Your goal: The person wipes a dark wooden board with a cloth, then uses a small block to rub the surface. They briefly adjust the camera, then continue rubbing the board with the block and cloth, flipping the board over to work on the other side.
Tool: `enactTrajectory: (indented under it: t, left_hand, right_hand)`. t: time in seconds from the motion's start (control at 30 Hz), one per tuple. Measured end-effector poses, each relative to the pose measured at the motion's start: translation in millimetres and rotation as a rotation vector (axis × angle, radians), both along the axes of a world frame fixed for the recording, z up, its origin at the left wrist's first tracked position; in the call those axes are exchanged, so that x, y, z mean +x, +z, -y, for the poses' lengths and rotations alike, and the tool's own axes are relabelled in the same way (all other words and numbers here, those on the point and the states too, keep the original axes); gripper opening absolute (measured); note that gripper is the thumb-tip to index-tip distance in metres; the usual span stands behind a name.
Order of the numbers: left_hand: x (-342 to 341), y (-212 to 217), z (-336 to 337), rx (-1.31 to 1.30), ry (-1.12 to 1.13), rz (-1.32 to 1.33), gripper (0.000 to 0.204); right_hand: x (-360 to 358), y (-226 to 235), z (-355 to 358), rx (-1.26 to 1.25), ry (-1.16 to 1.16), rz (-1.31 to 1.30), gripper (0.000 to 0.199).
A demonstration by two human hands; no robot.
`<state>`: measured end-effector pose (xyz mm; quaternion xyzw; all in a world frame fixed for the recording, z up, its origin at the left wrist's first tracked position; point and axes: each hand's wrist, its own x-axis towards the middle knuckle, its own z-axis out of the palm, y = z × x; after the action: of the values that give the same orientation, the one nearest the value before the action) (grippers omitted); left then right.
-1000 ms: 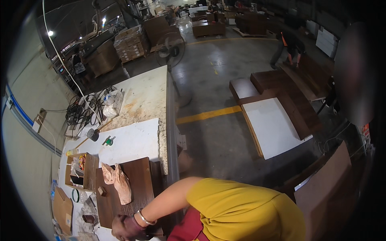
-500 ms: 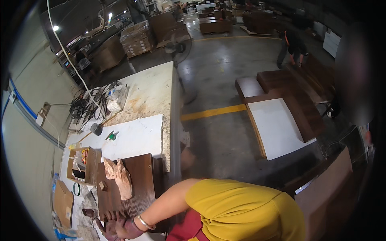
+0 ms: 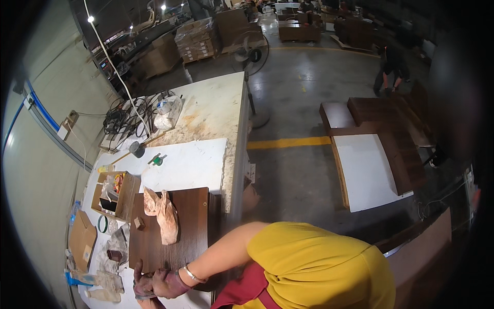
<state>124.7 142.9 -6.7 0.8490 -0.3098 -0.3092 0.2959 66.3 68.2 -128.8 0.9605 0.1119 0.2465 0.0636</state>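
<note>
My right hand (image 3: 169,283), in a dark purplish glove with a bracelet at the wrist, reaches across to the near left of the bench. Its fingers are closed on the glove of my left hand (image 3: 143,286). One finger of the left hand points up; the others are partly hidden. Just beyond both hands lies a stack of dark brown wood-grain panels (image 3: 192,226). On the top panel rest a crumpled, stained pinkish cloth (image 3: 167,221) and a small brown block (image 3: 139,223).
Left of the panels stand an open cardboard box (image 3: 131,198) of small items, a green tape roll (image 3: 103,223) and stained rags (image 3: 105,280). A mallet (image 3: 137,150) and tangled cables (image 3: 118,121) lie farther back. A fan (image 3: 253,54) stands beyond the bench; a co-worker (image 3: 391,72) bends at far right.
My right hand has closed over my left, whose fingers were spread before and now show one raised finger. The whole view has shifted, so the bench appears farther right.
</note>
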Motion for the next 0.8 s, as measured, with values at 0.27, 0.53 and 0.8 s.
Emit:
enactTrajectory:
  t: [0.27,0.53,0.8]
  left_hand:
    - [13,-12,-35,-0.07,0.07,0.004,0.054]
    - [-6,-34,-14,0.193,-0.152,-0.147,0.055]
    - [43,-15,4,-0.245,-0.074,-0.389,0.057]
  right_hand:
    - [-62,101,16,0.858,0.792,-0.052,0.017]
    - [-36,48,-15,0.369,0.484,-0.163,0.021]
    - [-83,136,37,0.622,0.476,0.202,0.025]
